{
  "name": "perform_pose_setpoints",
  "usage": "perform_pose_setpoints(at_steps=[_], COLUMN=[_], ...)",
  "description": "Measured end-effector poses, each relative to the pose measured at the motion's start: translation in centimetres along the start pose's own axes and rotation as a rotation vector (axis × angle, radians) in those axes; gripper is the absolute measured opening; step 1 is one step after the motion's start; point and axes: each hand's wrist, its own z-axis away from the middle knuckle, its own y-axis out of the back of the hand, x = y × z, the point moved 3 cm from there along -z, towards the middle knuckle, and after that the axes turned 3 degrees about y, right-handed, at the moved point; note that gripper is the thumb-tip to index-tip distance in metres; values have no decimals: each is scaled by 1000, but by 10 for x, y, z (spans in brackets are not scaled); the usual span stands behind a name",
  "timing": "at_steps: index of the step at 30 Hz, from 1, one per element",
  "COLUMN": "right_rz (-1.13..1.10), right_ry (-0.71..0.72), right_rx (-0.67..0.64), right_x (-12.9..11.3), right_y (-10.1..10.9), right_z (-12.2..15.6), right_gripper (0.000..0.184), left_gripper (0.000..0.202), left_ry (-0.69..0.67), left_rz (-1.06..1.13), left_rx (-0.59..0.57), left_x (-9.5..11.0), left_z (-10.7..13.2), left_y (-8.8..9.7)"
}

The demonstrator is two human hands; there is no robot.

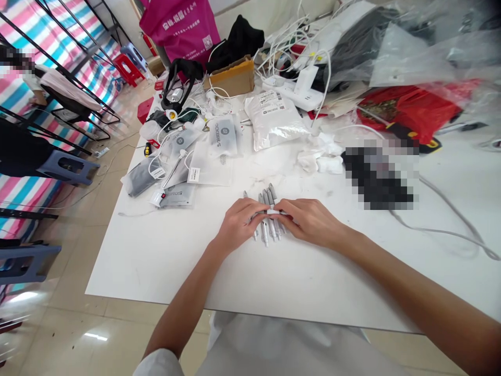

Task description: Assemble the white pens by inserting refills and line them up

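Several silver-and-clear pens (pixel 265 235) lie side by side on the white table (pixel 164 271), pointing away from me. Just over them, my left hand (pixel 237 222) and my right hand (pixel 309 219) meet fingertip to fingertip. Both pinch a pen (pixel 273 211) held crosswise, with a white part of it showing between the fingers. The fingers cover most of its length. Some of the pens underneath are partly hidden by my hands.
Frosted packets (pixel 223 136) and cables crowd the table's left back. Behind the pens lie a white plastic parcel (pixel 276 120) and crumpled tissue (pixel 321 156). A power strip (pixel 299 96), a red bag (pixel 418 107) and a grey cord (pixel 442 230) are toward the right.
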Motion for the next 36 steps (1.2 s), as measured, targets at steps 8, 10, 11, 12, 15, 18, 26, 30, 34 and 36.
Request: perform_pose_setpoints(at_steps=[8,10,11,12,15,18,26,30,34,36], right_rz=[98,96,92,87,83,89,35,38,49,39], right_ry=[11,10,6,0,-13,-18,-112,-103,-60,-52], right_rx=[137,138,136,135,135,143,88,92,117,125], right_x=[4,5,6,6,8,9,11,11,10,9], right_y=[3,2,2,2,1,1,1,1,3,3], right_z=[-1,-1,-1,0,0,1,1,1,1,0], right_gripper=[11,10,9,9,9,12,21,21,19,19], left_gripper=[24,17,16,19,23,20,27,30,21,21], left_ry=[474,494,486,488,577,561,597,657,583,540], left_rz=[235,343,390,427,465,452,509,552,504,506], left_rx=[-19,-3,7,13,25,27,74,71,86,88], left_x=[-7,-6,-6,-5,-7,-8,-13,-14,-12,-11], left_z=[-11,-12,-12,-12,-11,-11,-10,-9,-10,-10], left_y=[20,21,20,20,17,17,14,13,15,16])
